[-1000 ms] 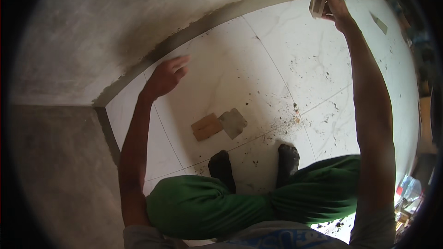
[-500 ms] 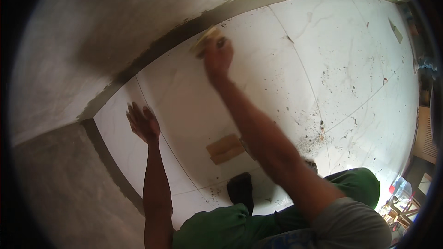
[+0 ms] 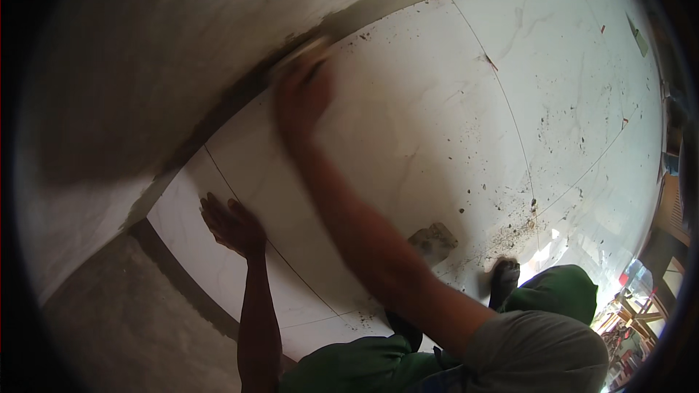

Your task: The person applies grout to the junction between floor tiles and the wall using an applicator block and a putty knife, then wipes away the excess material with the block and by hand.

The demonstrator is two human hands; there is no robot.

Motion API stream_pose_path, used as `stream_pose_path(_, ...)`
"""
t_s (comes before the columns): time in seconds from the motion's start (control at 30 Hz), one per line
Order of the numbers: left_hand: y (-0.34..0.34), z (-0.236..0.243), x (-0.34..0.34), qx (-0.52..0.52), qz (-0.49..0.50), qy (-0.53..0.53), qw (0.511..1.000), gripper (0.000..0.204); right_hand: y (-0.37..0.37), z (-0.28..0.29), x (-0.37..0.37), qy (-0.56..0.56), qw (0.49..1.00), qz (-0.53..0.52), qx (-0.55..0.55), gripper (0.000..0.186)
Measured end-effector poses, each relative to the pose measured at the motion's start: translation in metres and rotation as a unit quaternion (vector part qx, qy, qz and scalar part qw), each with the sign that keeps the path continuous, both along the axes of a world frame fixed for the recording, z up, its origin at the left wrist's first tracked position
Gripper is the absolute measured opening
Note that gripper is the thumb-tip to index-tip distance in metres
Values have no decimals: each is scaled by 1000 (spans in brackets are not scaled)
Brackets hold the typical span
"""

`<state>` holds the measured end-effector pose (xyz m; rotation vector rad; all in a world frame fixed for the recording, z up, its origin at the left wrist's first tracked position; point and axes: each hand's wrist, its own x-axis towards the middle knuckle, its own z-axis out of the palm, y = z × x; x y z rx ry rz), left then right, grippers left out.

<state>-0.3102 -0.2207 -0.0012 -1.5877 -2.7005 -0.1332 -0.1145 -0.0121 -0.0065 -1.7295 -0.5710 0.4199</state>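
Observation:
My left hand [image 3: 231, 225] rests on the white marble-patterned tile floor [image 3: 466, 124] at the lower left, its fingers spread and holding nothing. My right hand [image 3: 302, 94], smeared by motion, grips a pale flat hand tool [image 3: 313, 47] at the strip of grey mortar [image 3: 386, 4] where wall and floor meet; whether the tool touches that strip I cannot tell. A grey flat piece [image 3: 433, 240] lies by my right forearm, which hides the area beside it.
The grey plastered wall [image 3: 138, 80] curves along the top and left. Grit and small red bits [image 3: 492, 62] dot the tiles. A thin flat piece [image 3: 638, 36] lies far right. Clutter with a plastic bottle [image 3: 637, 280] crowds the lower right edge, near my legs and feet.
My right hand has swept left with the tool from the upper right to the middle of the wall's foot. My left hand has come down onto the tiles. The view has shifted.

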Motion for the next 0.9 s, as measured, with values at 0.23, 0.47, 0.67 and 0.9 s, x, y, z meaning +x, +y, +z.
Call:
stream_pose_path(0.23,-10,6,-23,9,5,14,1000,72,41,35,88,18,996,-85,-19,45)
stream_pose_path(0.47,-16,-10,-23,13,-45,50,998,65,1,0,-33,-106,989,-94,-30,47)
stream_pose_path(0.67,-12,-4,-33,50,-85,106,989,57,47,65,125,118,991,-47,-34,56)
stream_pose_path(0.9,-28,-12,-50,-4,-64,148,987,58,38,49,85,-28,993,-101,58,39)
